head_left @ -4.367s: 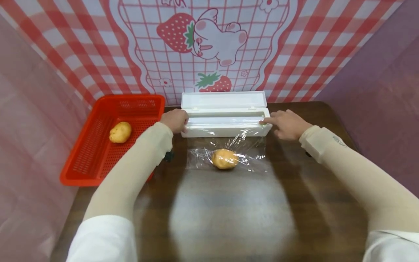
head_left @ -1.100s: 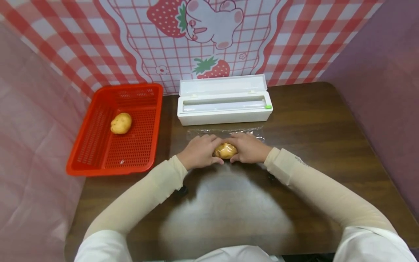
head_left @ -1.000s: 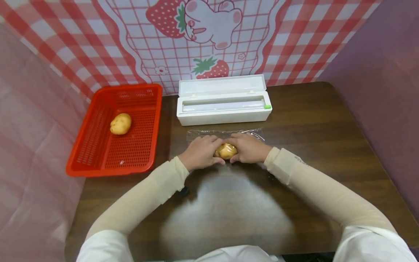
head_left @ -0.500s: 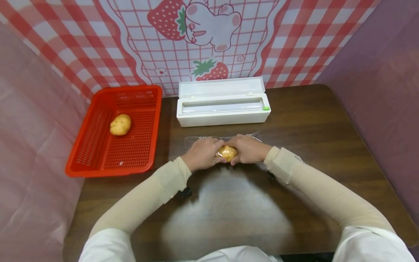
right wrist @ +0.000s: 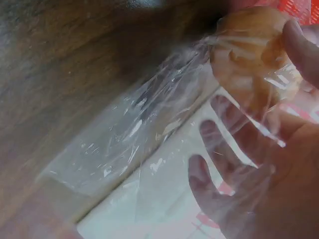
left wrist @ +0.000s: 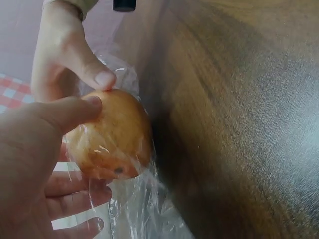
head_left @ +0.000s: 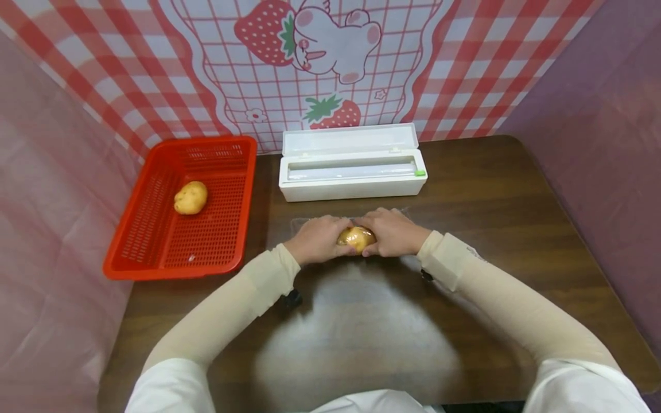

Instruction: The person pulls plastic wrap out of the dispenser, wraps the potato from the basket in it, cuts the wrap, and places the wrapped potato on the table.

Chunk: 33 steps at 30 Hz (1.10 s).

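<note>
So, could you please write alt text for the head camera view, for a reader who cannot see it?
Both hands, left hand and right hand, grip a potato wrapped in cling film on a dark wooden table. Behind them sits an open white film dispenser; to the left, a red basket holds a second potato.

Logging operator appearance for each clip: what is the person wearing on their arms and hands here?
Both hands are bare: the left hand and the right hand wear no gloves or rings that show. Each forearm is covered by a snug beige sleeve ending at the wrist; the right one carries small dark lettering, too small to read. White upper sleeves overlap them. A small black device sits under the left wrist.
</note>
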Tool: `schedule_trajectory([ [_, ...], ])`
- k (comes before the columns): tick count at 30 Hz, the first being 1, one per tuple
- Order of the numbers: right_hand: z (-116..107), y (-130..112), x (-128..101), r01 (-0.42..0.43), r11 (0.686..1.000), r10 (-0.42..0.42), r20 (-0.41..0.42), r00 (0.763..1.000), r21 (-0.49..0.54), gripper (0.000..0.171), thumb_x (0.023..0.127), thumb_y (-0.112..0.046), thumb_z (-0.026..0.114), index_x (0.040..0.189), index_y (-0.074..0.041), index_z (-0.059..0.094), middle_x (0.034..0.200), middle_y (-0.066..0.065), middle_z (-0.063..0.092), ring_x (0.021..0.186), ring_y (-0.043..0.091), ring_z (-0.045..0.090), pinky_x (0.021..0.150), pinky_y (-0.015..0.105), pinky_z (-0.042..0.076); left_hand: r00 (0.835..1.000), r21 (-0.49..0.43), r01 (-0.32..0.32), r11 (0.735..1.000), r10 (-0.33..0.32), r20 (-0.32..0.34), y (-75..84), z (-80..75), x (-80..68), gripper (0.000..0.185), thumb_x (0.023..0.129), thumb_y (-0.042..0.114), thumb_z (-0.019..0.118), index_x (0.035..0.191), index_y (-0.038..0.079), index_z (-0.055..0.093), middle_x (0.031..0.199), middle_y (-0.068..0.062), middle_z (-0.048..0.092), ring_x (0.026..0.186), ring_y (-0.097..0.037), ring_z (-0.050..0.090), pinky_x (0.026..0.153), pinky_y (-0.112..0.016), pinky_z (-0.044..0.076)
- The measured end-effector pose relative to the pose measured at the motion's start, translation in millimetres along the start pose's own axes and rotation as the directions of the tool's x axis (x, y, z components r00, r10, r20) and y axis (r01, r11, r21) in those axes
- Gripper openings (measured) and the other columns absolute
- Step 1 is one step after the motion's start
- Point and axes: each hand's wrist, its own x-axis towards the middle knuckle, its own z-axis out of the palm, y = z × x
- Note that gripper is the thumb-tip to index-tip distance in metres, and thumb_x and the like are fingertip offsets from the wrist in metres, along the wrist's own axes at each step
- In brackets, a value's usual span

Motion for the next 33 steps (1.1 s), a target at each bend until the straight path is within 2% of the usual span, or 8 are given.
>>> schedule_trajectory([
  [6, -1.5, -3.3, -11.8, 0.027, 0.992, -0.046, -0.162, 0.986, -0.12, 0.084, 0.083, -0.046, 0.081, 0.149, -0.005, 0.048, 0.141, 0.017, 0.052, 0.128, 0.037, 0.045, 0.099, 0.058, 0.037, 0.998, -0.073, 0.059, 0.996, -0.058, 0.026, -7.0, 0.7, 5.7, 0.054, 0.091, 0.049, 0.071, 0.128, 0.01, 0.062, 0.114, -0.005, 0.07, 0.091, -0.015, 0.063, 0.074, -0.033, 0.053],
  [10, 5.5, -3.9, -17.7, 0.09, 0.97, -0.156, -0.292, 0.944, -0.227, 0.069, 0.083, -0.044, 0.082, 0.137, -0.007, 0.059, 0.132, 0.014, 0.056, 0.123, 0.035, 0.047, 0.096, 0.056, 0.037, 0.996, -0.122, 0.084, 0.989, -0.079, 0.044, -11.2, 0.0, 8.8, 0.05, 0.092, 0.046, 0.07, 0.127, 0.01, 0.061, 0.105, -0.002, 0.069, 0.084, -0.013, 0.061, 0.069, -0.029, 0.05],
  [12, 10.5, -3.1, -19.5, 0.116, 0.953, -0.208, -0.331, 0.92, -0.279, 0.06, 0.082, -0.042, 0.083, 0.128, -0.008, 0.063, 0.127, 0.012, 0.058, 0.118, 0.034, 0.05, 0.092, 0.054, 0.039, 0.995, -0.147, 0.091, 0.985, -0.084, 0.055, -12.9, -1.2, 10.5, 0.049, 0.093, 0.045, 0.069, 0.126, 0.01, 0.062, 0.102, -0.001, 0.068, 0.083, -0.013, 0.061, 0.07, -0.029, 0.05],
  [14, 15.8, -1.8, -20.2, 0.131, 0.943, -0.238, -0.344, 0.908, -0.307, 0.055, 0.082, -0.04, 0.083, 0.124, -0.009, 0.064, 0.124, 0.011, 0.06, 0.116, 0.033, 0.052, 0.09, 0.052, 0.04, 0.994, -0.172, 0.097, 0.98, -0.086, 0.066, -14.9, -1.9, 12.5, 0.048, 0.094, 0.044, 0.068, 0.126, 0.01, 0.062, 0.101, -0.001, 0.068, 0.082, -0.014, 0.061, 0.071, -0.029, 0.05],
  [20, 27.4, 3.2, -16.7, 0.119, 0.944, -0.223, -0.327, 0.918, -0.309, 0.062, 0.083, -0.036, 0.083, 0.133, -0.007, 0.06, 0.129, 0.011, 0.059, 0.117, 0.032, 0.051, 0.09, 0.05, 0.039, 0.989, -0.203, 0.121, 0.972, -0.101, 0.106, -21.1, -4.3, 20.7, 0.048, 0.095, 0.046, 0.065, 0.127, 0.01, 0.063, 0.1, -0.001, 0.068, 0.08, -0.014, 0.061, 0.069, -0.028, 0.049],
  [27, 26.9, 7.1, -5.8, 0.079, 0.938, -0.194, -0.325, 0.925, -0.336, 0.067, 0.08, -0.037, 0.084, 0.133, -0.005, 0.059, 0.128, 0.012, 0.06, 0.113, 0.034, 0.052, 0.088, 0.05, 0.041, 0.984, -0.225, 0.144, 0.964, -0.115, 0.134, -25.6, -8.6, 28.6, 0.046, 0.098, 0.047, 0.061, 0.12, 0.006, 0.066, 0.099, -0.003, 0.068, 0.083, -0.015, 0.063, 0.073, -0.029, 0.051],
  [33, 24.7, 9.0, 2.4, 0.045, 0.941, -0.142, -0.269, 0.953, -0.337, 0.069, 0.081, -0.039, 0.084, 0.136, -0.005, 0.058, 0.128, 0.011, 0.06, 0.114, 0.033, 0.052, 0.088, 0.051, 0.041, 0.984, -0.215, 0.161, 0.963, -0.141, 0.105, -32.5, -10.1, 32.6, 0.046, 0.101, 0.047, 0.057, 0.12, 0.007, 0.068, 0.106, -0.003, 0.07, 0.092, -0.016, 0.064, 0.084, -0.034, 0.052],
])
